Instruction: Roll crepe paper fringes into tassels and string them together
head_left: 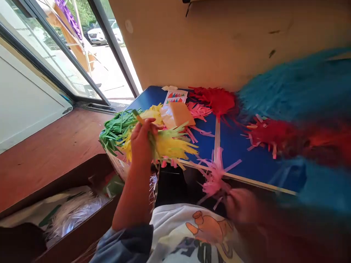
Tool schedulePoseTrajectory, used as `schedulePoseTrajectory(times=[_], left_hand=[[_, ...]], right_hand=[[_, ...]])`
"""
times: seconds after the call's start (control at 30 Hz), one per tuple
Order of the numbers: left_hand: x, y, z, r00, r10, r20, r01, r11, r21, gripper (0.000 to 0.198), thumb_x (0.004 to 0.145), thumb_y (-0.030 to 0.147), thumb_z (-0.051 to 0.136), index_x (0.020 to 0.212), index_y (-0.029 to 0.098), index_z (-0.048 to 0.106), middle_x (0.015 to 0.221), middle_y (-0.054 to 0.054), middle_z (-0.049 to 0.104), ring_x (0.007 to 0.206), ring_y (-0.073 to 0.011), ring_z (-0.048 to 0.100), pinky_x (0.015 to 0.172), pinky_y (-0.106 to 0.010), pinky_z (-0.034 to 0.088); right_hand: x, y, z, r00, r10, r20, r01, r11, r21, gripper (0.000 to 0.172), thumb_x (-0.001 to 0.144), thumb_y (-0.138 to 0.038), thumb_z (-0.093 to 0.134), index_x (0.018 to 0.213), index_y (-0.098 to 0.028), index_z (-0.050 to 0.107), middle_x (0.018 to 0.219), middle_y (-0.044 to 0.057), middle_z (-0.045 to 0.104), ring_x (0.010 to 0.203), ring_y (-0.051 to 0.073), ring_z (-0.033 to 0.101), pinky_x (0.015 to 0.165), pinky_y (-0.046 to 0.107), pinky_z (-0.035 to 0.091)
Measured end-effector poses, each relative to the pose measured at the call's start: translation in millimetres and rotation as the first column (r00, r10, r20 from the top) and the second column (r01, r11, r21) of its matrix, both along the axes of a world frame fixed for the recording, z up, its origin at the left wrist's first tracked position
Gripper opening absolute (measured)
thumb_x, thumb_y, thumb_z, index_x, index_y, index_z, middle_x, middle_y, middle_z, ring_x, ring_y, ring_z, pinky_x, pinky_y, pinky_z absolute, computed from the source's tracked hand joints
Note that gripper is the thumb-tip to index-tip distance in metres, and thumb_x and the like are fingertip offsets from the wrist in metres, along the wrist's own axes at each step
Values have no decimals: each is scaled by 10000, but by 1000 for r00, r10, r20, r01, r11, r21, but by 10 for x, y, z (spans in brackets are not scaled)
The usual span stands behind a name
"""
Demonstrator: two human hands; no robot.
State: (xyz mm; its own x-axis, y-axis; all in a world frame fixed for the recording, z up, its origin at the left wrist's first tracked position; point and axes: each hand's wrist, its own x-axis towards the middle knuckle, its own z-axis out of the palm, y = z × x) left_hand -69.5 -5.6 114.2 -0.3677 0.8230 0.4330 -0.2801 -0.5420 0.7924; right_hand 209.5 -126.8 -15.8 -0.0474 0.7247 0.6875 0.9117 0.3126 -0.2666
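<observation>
My left hand [141,140] is closed around a yellow paper tassel [175,145] with some green strips, its fringe spread to the right above the blue table [175,95]. Under and behind that hand lie a green paper tassel [116,128] and more yellow fringe [153,112]. Low at the table's front edge, my right hand [242,205], smeared by motion, grips a pink paper tassel [215,177] by its end, the strips fanning up and left. Behind my left hand lies an orange-tan packet [181,114] with a clear part.
Red tassels [219,100], a coral-pink one [199,110] and a large blurred teal mass [276,91] lie to the right. A printed card [177,96] rests at the back. An open cardboard box [101,166] with shiny white strands stands at lower left, below a window [93,65].
</observation>
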Motion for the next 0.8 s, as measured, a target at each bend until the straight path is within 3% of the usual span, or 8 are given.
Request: schedulePoseTrajectory(times=[0.07, 0.17, 0.27, 0.4, 0.47, 0.53, 0.67, 0.8], left_hand=[[-249, -378, -133, 999, 46, -9, -46, 999, 7, 134, 774, 310, 611, 771, 177, 627, 483, 51, 488, 618, -112, 572, 692, -230, 459], [-420, -873, -409, 995, 38, -90, -51, 988, -146, 141, 771, 320, 628, 768, 180, 641, 487, 36, 514, 627, -121, 572, 672, -230, 456], [-503, -1152, -615, 989, 46, -141, -85, 955, -284, 155, 767, 332, 639, 779, 177, 651, 498, 25, 532, 651, -127, 578, 680, -236, 458], [-560, -1216, -651, 976, 149, -159, -187, 947, -261, 168, 753, 341, 653, 787, 177, 650, 515, 24, 556, 643, -128, 577, 688, -247, 457], [-537, -1167, -639, 984, 121, -131, -152, 952, -267, 173, 753, 350, 649, 785, 181, 642, 520, 25, 561, 641, -126, 575, 655, -234, 447], [-448, -1100, -654, 994, -3, -113, -37, 933, -359, 190, 741, 357, 654, 781, 172, 634, 539, 17, 572, 648, -131, 574, 634, -229, 437], [-43, -1002, -730, 956, -291, 35, 259, 785, -563, 275, 679, 399, 680, 750, 143, 608, 513, 25, 523, 550, -107, 504, 542, -208, 374], [422, -1032, -701, 920, -345, 189, 392, 764, -513, 364, 647, 479, 688, 739, 143, 582, 526, 60, 424, 480, -53, 369, 488, -177, 290]], right_hand=[[-254, -89, -332, 983, 106, 149, -107, 994, -6, 631, 758, -386, 517, 1342, -463, 290, 1101, 7, 608, 992, 294, 575, 797, 469, 492], [-412, 49, -563, 881, 178, 438, -187, 982, -23, 411, 792, -274, 562, 1202, -272, 547, 1248, 107, 510, 1138, 330, 468, 889, 488, 426], [-385, 167, -695, 858, 273, 434, -249, 962, -112, 245, 824, -173, 500, 1007, -228, 653, 1240, 69, 523, 1159, 308, 445, 919, 461, 407], [-322, 83, -798, 904, 259, 341, -203, 961, -189, 273, 843, -133, 437, 991, -182, 661, 1110, 92, 597, 994, 271, 552, 823, 409, 466], [-313, 10, -773, 926, 255, 280, -201, 958, -206, 288, 854, -151, 418, 1009, -194, 657, 1073, 80, 613, 963, 251, 573, 812, 388, 487], [-329, -63, -685, 952, 252, 172, -217, 956, -199, 326, 863, -191, 410, 1102, -254, 622, 1078, 50, 612, 989, 239, 576, 829, 380, 504], [-393, -237, -411, 990, 129, -49, -131, 991, -22, 487, 838, -283, 468, 1301, -423, 411, 1120, -19, 589, 1003, 253, 581, 827, 426, 536], [-342, -414, -220, 984, 173, -38, -171, 984, 56, 650, 760, -342, 565, 1324, -511, 289, 1120, -78, 586, 956, 266, 600, 682, 391, 586]])
